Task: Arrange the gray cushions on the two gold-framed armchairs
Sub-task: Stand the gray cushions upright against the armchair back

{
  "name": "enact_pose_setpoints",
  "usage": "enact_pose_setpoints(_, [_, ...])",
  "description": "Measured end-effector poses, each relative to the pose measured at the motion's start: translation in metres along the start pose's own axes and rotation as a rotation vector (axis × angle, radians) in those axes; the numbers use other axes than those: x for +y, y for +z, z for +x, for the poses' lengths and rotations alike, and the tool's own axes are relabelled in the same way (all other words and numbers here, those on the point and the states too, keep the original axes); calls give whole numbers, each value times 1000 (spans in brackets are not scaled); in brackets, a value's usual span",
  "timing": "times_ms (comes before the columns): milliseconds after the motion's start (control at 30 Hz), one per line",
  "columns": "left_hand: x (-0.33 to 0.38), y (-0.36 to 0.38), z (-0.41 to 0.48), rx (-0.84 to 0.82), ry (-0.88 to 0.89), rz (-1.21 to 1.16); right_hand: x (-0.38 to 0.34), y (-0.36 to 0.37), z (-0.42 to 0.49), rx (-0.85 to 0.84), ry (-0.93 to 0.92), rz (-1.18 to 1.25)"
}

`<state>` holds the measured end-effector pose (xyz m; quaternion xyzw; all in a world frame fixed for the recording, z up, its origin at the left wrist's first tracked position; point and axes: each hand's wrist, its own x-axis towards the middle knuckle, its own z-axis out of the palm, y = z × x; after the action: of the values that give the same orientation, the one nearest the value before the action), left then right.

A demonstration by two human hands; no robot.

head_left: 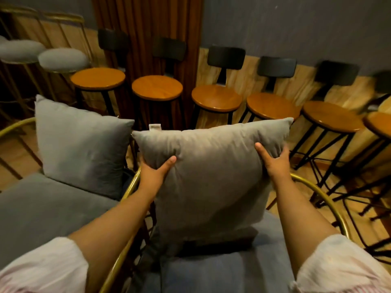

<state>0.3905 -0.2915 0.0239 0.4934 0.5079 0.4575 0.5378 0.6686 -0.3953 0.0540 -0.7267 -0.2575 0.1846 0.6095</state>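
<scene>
Cushion (211, 176) upright on armchair seat (222, 271) (gold-framed) — both hands gripping

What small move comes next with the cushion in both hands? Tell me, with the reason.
Probably push the held cushion back until it leans on the right armchair's gold frame, then release. Both hands, left and right, pinch its sides, its bottom already on the seat, while the left cushion stands upright.

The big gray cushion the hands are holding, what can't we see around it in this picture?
Head view only:
- Back of the right armchair: hidden by the held cushion.
- Fingers of the left hand and right hand: mostly behind the cushion's edges.
- White tag on top: too small to read.
- Left armchair: cut off by the left edge.
</scene>
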Motion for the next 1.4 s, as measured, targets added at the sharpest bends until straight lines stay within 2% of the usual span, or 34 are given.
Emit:
enact_pose_setpoints(133, [39, -29, -4, -29, 123, 19, -39, 5, -37, 83, -78, 36])
enact_pose_setpoints(500, [117, -173, -25, -63, 136, -113, -169, 70, -167, 186, -289, 59])
enact_pose_setpoints(667, [153, -247, -13, -84, 201, -63, -194, 111, -222, 206, -242, 85])
enact_pose_setpoints(867, [170, -321, 10, -27, 226, 36, -190, 183, -255, 99, -110, 135])
enact_pose_setpoints(1200, [153, -431, 92, 65, 114, 163, -173, 320, -251, -83, -28, -32])
enact_pose_setpoints(1400, [124, -474, 180, 46, -22, 207, -139, 416, -231, -101, 161, -146])
